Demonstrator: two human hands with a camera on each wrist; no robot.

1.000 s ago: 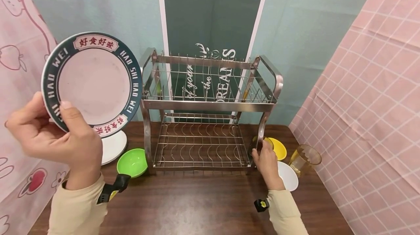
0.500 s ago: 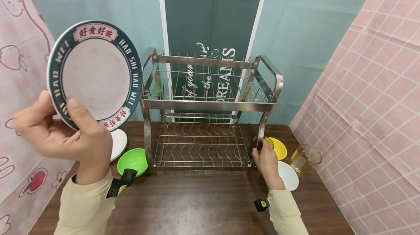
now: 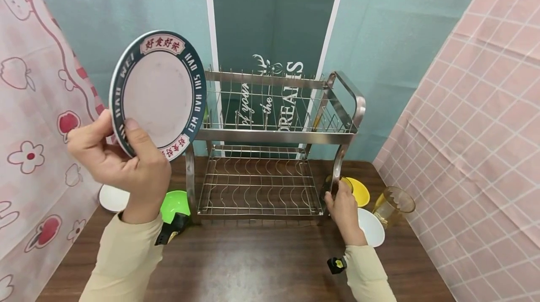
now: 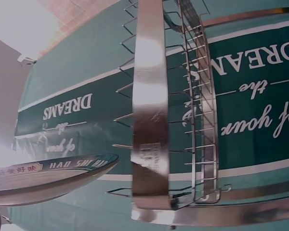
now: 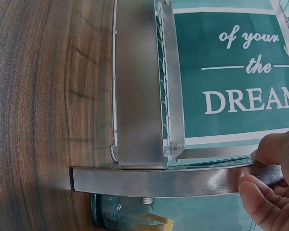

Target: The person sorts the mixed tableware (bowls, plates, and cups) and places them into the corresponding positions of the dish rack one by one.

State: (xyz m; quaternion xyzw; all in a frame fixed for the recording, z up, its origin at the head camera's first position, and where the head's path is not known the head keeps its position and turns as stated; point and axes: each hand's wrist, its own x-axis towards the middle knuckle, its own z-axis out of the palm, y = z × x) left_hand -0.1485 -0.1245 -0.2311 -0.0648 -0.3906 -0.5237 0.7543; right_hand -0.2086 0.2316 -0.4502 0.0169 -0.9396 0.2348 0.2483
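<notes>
My left hand (image 3: 126,159) pinches a plate (image 3: 158,95) by its lower left rim, thumb on the front face. The plate has a pale centre and a dark teal rim with red and white lettering. It is raised and tilted, overlapping the upper left corner of a two-tier metal dish rack (image 3: 274,136) in the head view. In the left wrist view the plate (image 4: 53,175) appears nearly edge-on beside the rack's top tier (image 4: 149,101). My right hand (image 3: 343,208) grips the rack's right front leg (image 5: 183,182), thumb and fingers around the metal bar.
Left of the rack are a green bowl (image 3: 174,204) and a white plate (image 3: 113,198), partly hidden by my left arm. On the right stand a yellow bowl (image 3: 358,192), a white bowl (image 3: 372,228) and an amber glass (image 3: 392,206). Pink cloths hang at both sides.
My left hand has carried the plate to the right, toward the rack's upper left corner, and the plate has turned more edge-on. My right hand stays on the rack leg.
</notes>
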